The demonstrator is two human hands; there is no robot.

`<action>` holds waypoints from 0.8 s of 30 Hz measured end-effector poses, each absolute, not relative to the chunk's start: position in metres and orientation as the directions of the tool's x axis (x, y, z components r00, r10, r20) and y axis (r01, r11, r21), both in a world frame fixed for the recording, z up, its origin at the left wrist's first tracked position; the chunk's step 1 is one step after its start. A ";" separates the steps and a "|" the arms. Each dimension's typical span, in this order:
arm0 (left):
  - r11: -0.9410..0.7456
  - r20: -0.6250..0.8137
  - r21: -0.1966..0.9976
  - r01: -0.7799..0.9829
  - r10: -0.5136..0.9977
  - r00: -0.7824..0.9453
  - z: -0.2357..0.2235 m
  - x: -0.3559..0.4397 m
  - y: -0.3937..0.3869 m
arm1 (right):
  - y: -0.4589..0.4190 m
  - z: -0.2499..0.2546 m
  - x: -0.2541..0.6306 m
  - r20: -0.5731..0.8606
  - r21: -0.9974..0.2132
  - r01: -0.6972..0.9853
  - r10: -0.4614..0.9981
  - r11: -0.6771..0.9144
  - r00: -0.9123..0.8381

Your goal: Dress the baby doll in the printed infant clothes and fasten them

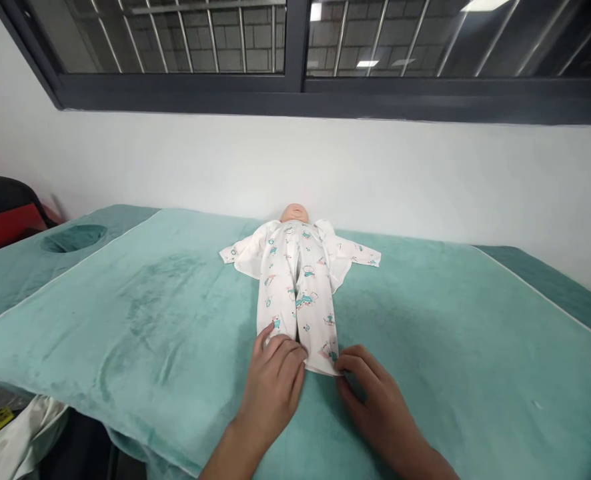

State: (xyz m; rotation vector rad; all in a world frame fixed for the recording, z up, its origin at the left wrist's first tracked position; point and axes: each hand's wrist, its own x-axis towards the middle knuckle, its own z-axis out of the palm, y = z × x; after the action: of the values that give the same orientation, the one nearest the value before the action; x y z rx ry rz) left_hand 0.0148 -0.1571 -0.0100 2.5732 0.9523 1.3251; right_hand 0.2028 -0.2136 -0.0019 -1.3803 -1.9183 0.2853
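Note:
White baby trousers (pixel 305 287) with small teal and pink prints lie over a doll, with both legs stretched toward me. The doll's head (pixel 294 213) shows past the waistband, near the wall. An open white baby shirt (pixel 340 250) spreads beneath, its sleeves out to both sides. My left hand (pixel 279 373) is closed over the hem of the left trouser leg, its fingers covering the cuff. At the outer corner of the other hem, my right hand (pixel 368 393) pinches the fabric between thumb and forefinger. The doll's limbs are hidden.
A teal plush cover (pixel 185 293) drapes the massage table, with a face hole (pixel 74 238) at the left. White wall (pixel 425 180) and a barred window stand behind. A black and red chair (pixel 10 210) is far left. White cloth (pixel 23 440) lies below the near left edge.

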 end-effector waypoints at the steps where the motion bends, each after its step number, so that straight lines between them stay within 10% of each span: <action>1: -0.811 0.699 0.365 0.457 0.563 0.440 -0.009 0.013 -0.158 | -0.214 0.001 0.206 0.407 -0.579 0.713 0.898 0.395 -0.168; 7: -0.724 0.638 0.573 0.384 0.688 0.346 0.016 0.010 -0.133 | -0.205 0.025 0.219 0.287 -0.646 0.645 0.913 0.407 -0.289; 15: -0.275 0.202 0.766 0.581 0.961 0.189 0.062 0.057 -0.017 | -0.107 0.043 0.209 0.553 -0.670 0.640 0.828 0.376 0.092; 24: -0.264 0.265 0.853 0.450 0.962 0.062 0.037 0.055 -0.005 | -0.040 0.002 0.207 0.454 -0.710 0.607 0.891 0.357 0.008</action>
State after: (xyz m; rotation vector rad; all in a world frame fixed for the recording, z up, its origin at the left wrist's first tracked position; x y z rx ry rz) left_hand 0.0552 -0.0045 0.0368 1.7726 1.4097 1.1535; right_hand 0.2071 -0.0399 0.0016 -1.3454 -1.6946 0.3853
